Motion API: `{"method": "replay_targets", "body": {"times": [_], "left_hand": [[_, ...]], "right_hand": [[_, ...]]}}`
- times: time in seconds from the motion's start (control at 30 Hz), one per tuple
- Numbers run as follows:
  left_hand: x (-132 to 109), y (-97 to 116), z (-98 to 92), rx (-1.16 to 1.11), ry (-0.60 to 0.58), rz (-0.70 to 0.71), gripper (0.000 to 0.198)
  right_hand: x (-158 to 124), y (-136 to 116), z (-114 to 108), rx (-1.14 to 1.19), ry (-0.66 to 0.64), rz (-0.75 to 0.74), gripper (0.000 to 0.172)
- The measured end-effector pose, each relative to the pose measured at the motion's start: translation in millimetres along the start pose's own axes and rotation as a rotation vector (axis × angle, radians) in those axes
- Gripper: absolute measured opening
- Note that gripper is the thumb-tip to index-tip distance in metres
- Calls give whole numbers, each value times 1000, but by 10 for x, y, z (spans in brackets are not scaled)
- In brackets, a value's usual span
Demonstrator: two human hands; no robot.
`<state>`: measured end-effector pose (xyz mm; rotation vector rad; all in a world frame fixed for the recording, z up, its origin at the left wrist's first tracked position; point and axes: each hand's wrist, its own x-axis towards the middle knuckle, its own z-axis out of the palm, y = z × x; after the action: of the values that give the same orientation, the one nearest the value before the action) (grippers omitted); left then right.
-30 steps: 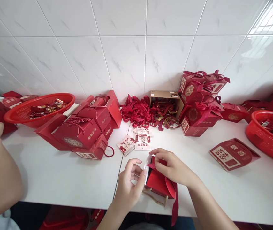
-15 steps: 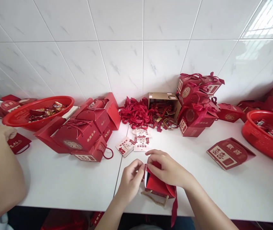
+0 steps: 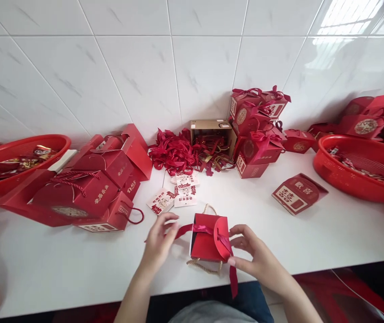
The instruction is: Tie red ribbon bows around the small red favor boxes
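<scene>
A small red gift box (image 3: pixel 201 247) sits before me near the table's front edge, with a rope handle (image 3: pixel 205 268) at its near side and another at its far side. A dark red ribbon (image 3: pixel 185 230) crosses the top, runs through a slit in the rounded flap (image 3: pixel 220 237) and hangs down on the right. My left hand (image 3: pixel 157 240) is left of the box with fingers apart; the ribbon's left end passes behind it, and contact is unclear. My right hand (image 3: pixel 254 253) is at the box's right side, fingers spread, thumb by the near right corner.
Printed cards (image 3: pixel 185 197), a heap of ribbons (image 3: pixel 173 150) and a cardboard box (image 3: pixel 212 124) lie beyond. Red gift boxes are stacked left (image 3: pixel 87 188) and right (image 3: pixel 259 150); one single box (image 3: pixel 299 193) stands apart. Red baskets (image 3: pixel 333 179) hold wrapped sweets. Other people's arms show at both sides.
My hands have moved apart from the box's left edge, to either side of it. The ribbon now lies across the top through the flap. The view has turned right.
</scene>
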<state>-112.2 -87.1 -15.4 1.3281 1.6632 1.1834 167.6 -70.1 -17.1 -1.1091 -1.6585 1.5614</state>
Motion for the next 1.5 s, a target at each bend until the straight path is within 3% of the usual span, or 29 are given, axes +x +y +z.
{"method": "replay_targets", "body": {"times": [0.07, 0.13, 0.27, 0.43, 0.57, 0.67, 0.77, 0.9, 1.0, 1.13, 1.23, 1.3, 1.4, 1.43, 1.5], "left_hand": [[11, 97, 206, -111, -164, -26, 28], [18, 136, 298, -146, -248, -34, 27], [23, 105, 249, -178, -320, -52, 30], [31, 117, 144, -88, -301, -63, 31], [65, 180, 127, -152, -262, -100, 36], [98, 208, 109, -164, -232, -123, 38], [101, 238, 72, -143, -249, -118, 37], [64, 300, 24, -114, -277, -131, 36], [67, 301, 24, -115, -275, -143, 37], [131, 176, 86, -86, -314, -205, 39], [139, 39, 142, -94, -377, -215, 40], [96, -34, 151, -41, -268, -147, 33], [-42, -99, 99, 243, 91, 25, 20], [-102, -108, 71, 353, 149, 65, 17], [-228, -107, 24, 488, 59, 83, 17]], "right_hand": [[-3, 41, 98, 130, 25, 5, 40], [-3, 45, 130, 213, 21, 51, 38], [23, -20, 27, 207, -1, 68, 34], [155, -143, -173, 182, 3, 24, 30], [265, -205, -244, 190, 20, 16, 35], [314, -244, -275, -41, 33, -88, 31], [346, -311, -316, -322, -4, -148, 14], [376, -432, -358, -426, -67, -169, 27], [417, -443, -351, -401, -114, -114, 39], [497, -258, -315, -310, -194, 89, 50], [493, -80, -309, -294, -210, 81, 49], [426, -1, -325, -315, -94, 15, 42], [247, 60, -355, -350, 243, -11, 36], [180, 76, -355, -324, 279, 24, 40], [61, 113, -313, -194, 118, 147, 50]]}}
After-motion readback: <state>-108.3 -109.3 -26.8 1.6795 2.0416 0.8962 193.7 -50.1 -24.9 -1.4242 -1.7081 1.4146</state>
